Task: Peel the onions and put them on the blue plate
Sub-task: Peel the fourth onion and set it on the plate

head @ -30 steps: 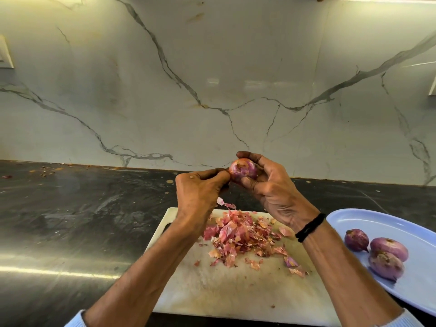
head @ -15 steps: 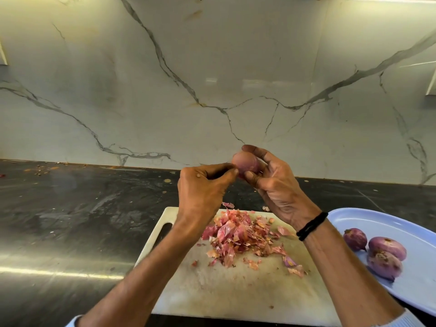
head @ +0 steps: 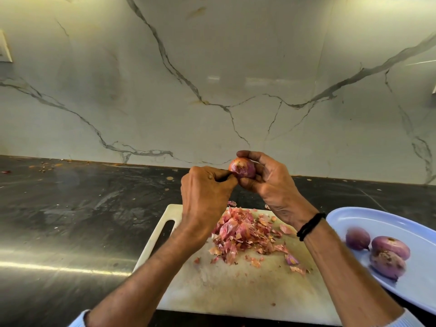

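I see the right hand (head: 276,187) curled around a small red onion (head: 241,168), held in the air above the far edge of the white cutting board (head: 236,291). The left hand (head: 205,197) pinches the onion's left side. Peelings (head: 240,232) are heaped mid-board. Three onions (head: 389,246) lie on the blue plate (head: 354,218) at the counter's (head: 70,220) right edge.

Left grip (head: 207,194) and right grip (head: 271,185) raised, touching, curled.

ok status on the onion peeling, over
Right hand grips small round red onion, left hand pinches its skin. Three peeled purple onions on oval blue plate. Pink skin pile on white cutting board below; nothing blocks the plate.
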The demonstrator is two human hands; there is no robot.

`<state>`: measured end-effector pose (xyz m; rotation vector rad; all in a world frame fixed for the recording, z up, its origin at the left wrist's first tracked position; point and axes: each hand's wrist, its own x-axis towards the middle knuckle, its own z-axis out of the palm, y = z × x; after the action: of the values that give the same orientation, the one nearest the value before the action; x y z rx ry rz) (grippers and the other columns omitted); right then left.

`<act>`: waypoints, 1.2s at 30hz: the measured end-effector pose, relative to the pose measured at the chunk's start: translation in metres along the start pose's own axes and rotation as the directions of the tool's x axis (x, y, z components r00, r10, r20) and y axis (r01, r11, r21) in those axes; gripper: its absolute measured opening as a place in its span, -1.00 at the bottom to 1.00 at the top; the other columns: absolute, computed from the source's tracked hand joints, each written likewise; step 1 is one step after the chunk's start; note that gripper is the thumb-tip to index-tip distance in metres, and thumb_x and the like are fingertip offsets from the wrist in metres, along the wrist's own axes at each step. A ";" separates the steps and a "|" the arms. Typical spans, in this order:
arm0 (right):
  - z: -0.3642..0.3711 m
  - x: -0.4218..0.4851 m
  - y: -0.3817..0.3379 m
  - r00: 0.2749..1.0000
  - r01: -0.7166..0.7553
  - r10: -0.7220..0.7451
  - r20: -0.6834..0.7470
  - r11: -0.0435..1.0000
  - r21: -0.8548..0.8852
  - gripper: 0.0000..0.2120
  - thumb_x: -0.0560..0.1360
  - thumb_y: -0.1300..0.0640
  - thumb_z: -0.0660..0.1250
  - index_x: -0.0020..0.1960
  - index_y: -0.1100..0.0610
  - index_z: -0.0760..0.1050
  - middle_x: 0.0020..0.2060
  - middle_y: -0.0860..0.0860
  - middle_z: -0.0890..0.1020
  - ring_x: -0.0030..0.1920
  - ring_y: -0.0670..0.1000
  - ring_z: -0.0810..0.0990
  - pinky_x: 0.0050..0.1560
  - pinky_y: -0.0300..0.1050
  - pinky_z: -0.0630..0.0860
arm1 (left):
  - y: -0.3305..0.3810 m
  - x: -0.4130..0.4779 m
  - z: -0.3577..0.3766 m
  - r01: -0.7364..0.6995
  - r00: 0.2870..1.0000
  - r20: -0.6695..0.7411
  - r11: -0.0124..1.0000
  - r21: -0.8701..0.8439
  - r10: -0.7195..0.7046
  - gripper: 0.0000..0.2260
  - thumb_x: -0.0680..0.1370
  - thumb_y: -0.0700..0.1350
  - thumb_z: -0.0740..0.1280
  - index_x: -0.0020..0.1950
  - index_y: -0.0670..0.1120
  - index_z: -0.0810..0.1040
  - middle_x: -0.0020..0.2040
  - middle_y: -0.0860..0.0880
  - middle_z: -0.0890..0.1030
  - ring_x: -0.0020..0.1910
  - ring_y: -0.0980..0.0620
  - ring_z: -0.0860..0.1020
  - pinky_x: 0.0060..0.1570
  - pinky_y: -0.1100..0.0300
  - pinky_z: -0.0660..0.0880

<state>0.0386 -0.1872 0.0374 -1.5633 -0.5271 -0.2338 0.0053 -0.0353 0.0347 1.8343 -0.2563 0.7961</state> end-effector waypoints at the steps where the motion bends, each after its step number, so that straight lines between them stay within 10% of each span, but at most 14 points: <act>1: 0.001 0.000 0.000 1.000 0.000 0.000 -0.001 1.000 -0.010 -0.48 0.42 0.52 0.40 0.31 0.18 0.49 0.19 0.17 0.62 0.18 0.08 0.64 0.08 -0.16 0.60 | 0.000 -0.001 0.000 -0.006 1.000 -0.010 1.000 0.011 0.006 -0.99 0.47 -0.12 0.54 -0.13 -0.03 0.75 -0.41 0.27 0.56 -0.39 0.12 0.65 -0.34 0.18 0.63; 7: 0.008 -0.002 0.003 1.000 0.027 -0.027 -0.002 0.998 -0.057 -0.48 0.39 0.43 0.47 0.31 0.20 0.48 0.21 0.15 0.61 0.20 0.06 0.62 0.23 -0.03 0.57 | -0.008 -0.006 0.007 0.004 0.996 -0.092 0.996 0.091 0.005 -0.87 0.47 -0.14 0.52 -0.28 -0.11 0.71 -0.40 -0.07 0.65 -0.37 -0.15 0.64 -0.37 -0.07 0.58; 20: 0.008 0.000 0.005 0.999 0.046 -0.044 0.025 0.996 -0.071 -0.47 0.41 0.49 0.43 0.32 0.18 0.47 0.22 0.12 0.59 0.22 0.04 0.61 0.24 -0.04 0.56 | -0.008 0.001 0.003 0.032 0.998 -0.059 0.994 0.101 -0.026 -0.93 0.46 -0.09 0.54 -0.23 -0.02 0.74 -0.46 0.11 0.62 -0.48 0.07 0.60 -0.43 0.20 0.57; 36: -0.010 -0.004 -0.013 0.982 -0.145 0.073 0.176 0.887 0.439 -0.45 0.38 0.51 0.31 0.35 0.29 0.46 0.28 0.22 0.53 0.27 0.20 0.56 0.25 0.07 0.56 | -0.024 0.034 -0.022 0.293 0.949 -0.096 0.953 -0.079 -0.300 -0.89 0.42 -0.01 0.56 -0.16 -0.03 0.73 -0.33 0.06 0.69 -0.36 0.04 0.69 -0.23 0.00 0.69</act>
<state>0.0311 -0.1981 0.0481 -1.1543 -0.5656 0.0967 0.0345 0.0007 0.0433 1.7123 0.0630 0.6637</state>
